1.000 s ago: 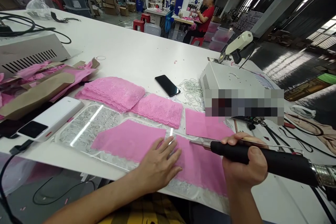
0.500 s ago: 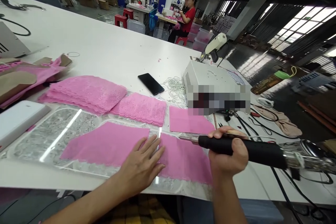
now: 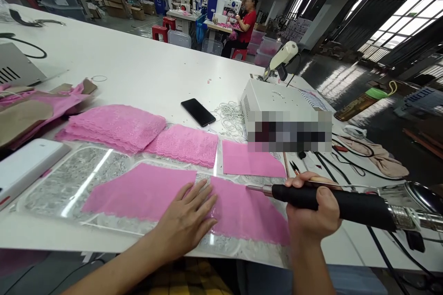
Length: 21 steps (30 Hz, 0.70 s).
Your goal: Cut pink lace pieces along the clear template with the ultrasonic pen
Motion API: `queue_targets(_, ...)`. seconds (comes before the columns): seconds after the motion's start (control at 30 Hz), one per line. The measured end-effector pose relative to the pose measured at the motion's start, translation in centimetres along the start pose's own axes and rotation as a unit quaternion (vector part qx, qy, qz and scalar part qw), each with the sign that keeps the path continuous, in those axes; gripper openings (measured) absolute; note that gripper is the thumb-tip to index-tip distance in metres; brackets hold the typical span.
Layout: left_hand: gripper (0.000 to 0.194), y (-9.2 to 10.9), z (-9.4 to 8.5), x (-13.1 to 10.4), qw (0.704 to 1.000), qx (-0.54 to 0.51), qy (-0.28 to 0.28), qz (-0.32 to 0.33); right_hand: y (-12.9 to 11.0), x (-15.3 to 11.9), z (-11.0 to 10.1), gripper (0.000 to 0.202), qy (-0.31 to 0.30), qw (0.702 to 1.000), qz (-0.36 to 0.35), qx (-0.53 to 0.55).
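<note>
My left hand (image 3: 188, 219) lies flat with its fingers spread across the gap between a left pink fabric piece (image 3: 141, 191) and a right pink fabric piece (image 3: 242, 212). Both pieces rest on a clear, glossy sheet (image 3: 83, 184). My right hand (image 3: 313, 207) is wrapped round a black-handled tool (image 3: 356, 205), whose thin metal tip points left over the top edge of the right piece. Whether the tip touches the fabric I cannot tell. Behind lie a lace stack (image 3: 117, 126), a smaller lace pile (image 3: 188, 145) and a smooth pink piece (image 3: 251, 159).
A black phone (image 3: 198, 112) and tangled white cord (image 3: 231, 117) lie beside a grey box (image 3: 277, 97). At left are a white device (image 3: 31, 166) and pink cloth with brown pieces (image 3: 41, 106). Cables (image 3: 325, 166) run at right. A person in red (image 3: 248, 23) sits at a sewing machine.
My right hand and the tool have moved to the right, and the tip has shifted right along the fabric's upper edge. My left hand stays in the same place on the fabric.
</note>
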<state>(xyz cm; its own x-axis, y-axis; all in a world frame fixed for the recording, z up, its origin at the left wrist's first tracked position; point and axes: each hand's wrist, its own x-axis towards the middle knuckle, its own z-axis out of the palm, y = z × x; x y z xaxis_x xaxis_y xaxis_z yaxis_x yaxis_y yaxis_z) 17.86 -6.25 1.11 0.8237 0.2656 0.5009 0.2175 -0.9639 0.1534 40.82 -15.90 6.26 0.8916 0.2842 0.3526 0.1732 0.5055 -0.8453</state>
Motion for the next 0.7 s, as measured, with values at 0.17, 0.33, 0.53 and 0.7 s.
queue_targets(0.17, 0.033, 0.0, 0.3, -0.1, 1.000, -0.003, 0.010, 0.001, 0.1, -0.1, 0.3, 0.012, -0.021, 1.000, -0.023, -0.006)
queue_targets(0.33, 0.032, -0.1, 0.5, -0.2, 1.000, -0.003, 0.017, -0.002, -0.2, 0.3, 0.0, 0.012, 0.004, 0.999, -0.037, -0.013)
queue_targets(0.53, 0.033, -0.2, 0.6, -0.1, 1.000, 0.003, 0.022, 0.006, -1.1, 1.6, -2.1, 0.014, 0.072, 0.996, -0.055, -0.023)
queue_targets(0.7, 0.034, -0.3, 0.8, -0.4, 1.000, 0.009, 0.012, 0.007, -0.9, 1.5, -2.6, 0.014, 0.083, 0.994, -0.064, -0.035)
